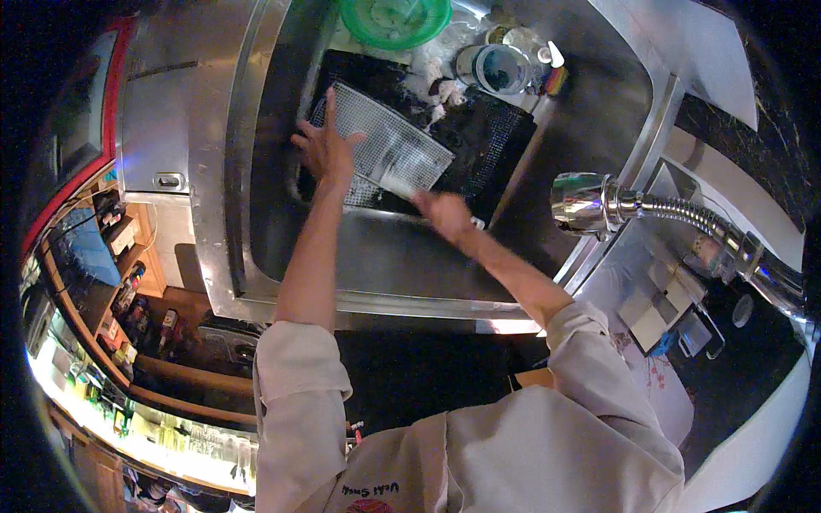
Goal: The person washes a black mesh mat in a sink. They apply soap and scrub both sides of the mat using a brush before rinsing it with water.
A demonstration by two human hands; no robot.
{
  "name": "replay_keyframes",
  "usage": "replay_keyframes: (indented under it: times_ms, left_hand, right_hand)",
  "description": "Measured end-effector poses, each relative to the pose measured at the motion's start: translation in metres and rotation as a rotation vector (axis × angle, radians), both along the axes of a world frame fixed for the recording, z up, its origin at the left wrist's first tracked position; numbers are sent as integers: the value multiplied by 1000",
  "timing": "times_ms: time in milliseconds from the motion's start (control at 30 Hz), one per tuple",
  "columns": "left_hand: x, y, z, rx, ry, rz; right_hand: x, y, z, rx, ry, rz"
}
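Observation:
A metal mesh panel (385, 131) lies at a slant on a larger black perforated mat (497, 160) in a stainless steel sink (372, 256). My left hand (328, 144), fingers spread, rests over the panel's left end. At its lower edge my right hand (448, 215) is curled around something with a pale part, blurred, possibly a brush; a small light tip shows beside the hand. White foam lies on the mat above the panel. Near the foam stand a clear container (502, 68) and a green plastic basket (396, 19).
A chrome spray faucet head (584, 204) on a flexible hose juts over the sink's right side. The steel sink rim (385, 306) runs in front of me. Wooden shelves (192, 375) with bottles are at the lower left, a counter with boxes (664, 308) at the right.

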State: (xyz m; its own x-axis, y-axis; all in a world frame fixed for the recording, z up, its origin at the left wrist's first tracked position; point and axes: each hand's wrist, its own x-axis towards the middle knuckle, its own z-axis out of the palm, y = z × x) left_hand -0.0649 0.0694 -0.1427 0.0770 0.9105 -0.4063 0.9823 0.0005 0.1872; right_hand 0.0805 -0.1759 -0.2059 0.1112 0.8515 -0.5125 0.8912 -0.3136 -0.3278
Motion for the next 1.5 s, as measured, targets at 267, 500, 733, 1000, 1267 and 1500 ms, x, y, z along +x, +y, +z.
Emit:
replay_keyframes:
  times_ms: [267, 500, 733, 1000, 1267, 1500]
  left_hand:
    - [-11, -9, -6, 31, -12, 45]
    - [-24, -5, -14, 31, 7, 78]
    - [-14, 7, -2, 23, 85, -35]
    - [-24, -8, 2, 55, 261, 25]
    - [-33, -14, 22, -70, 189, 134]
    - [-4, -33, 49, -214, 696, -247]
  right_hand:
    - [29, 33, 50, 55, 213, -132]
    - [60, 61, 77, 47, 215, -391]
    - [64, 15, 60, 198, 71, -117]
    - [83, 50, 58, 373, 15, 105]
    - [124, 80, 44, 249, -205, 395]
    - [111, 106, 70, 362, 105, 231]
